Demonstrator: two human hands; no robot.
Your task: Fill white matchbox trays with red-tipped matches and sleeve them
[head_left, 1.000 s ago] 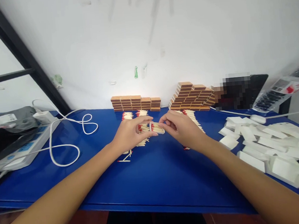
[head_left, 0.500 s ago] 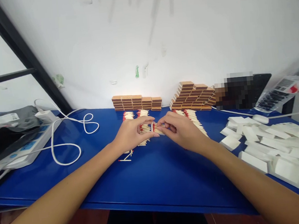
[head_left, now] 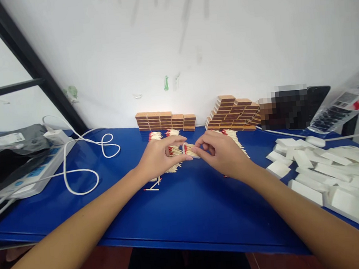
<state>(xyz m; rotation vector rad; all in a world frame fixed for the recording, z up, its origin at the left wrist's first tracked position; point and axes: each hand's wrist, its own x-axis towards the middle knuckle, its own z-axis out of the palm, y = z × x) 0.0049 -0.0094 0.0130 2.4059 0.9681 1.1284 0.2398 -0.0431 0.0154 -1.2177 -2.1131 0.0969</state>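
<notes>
Between my hands is a small white matchbox tray (head_left: 183,148) with red-tipped matches (head_left: 189,149) lying in it. The thumb and fingers of my left hand (head_left: 161,156) grip the tray's left end. At its right end, my right hand (head_left: 217,151) has its thumb and forefinger closed at the matches; whether it pinches the tray or the matches I cannot tell. Rows of loose matches (head_left: 175,166) lie behind and under my left hand. More loose matches (head_left: 235,140) lie behind my right hand, partly hidden by it.
Brown matchboxes (head_left: 165,121) stand stacked along the wall, with a taller stack (head_left: 234,113) further right. Many white trays (head_left: 323,168) are heaped at the right. A phone (head_left: 316,101) leans at the back. A power strip (head_left: 35,176) and white cable (head_left: 65,169) lie left.
My right thumb and forefinger have shifted slightly right along the tray, so more of the matches in it show. My left hand keeps its grip. The whole view has shifted a little.
</notes>
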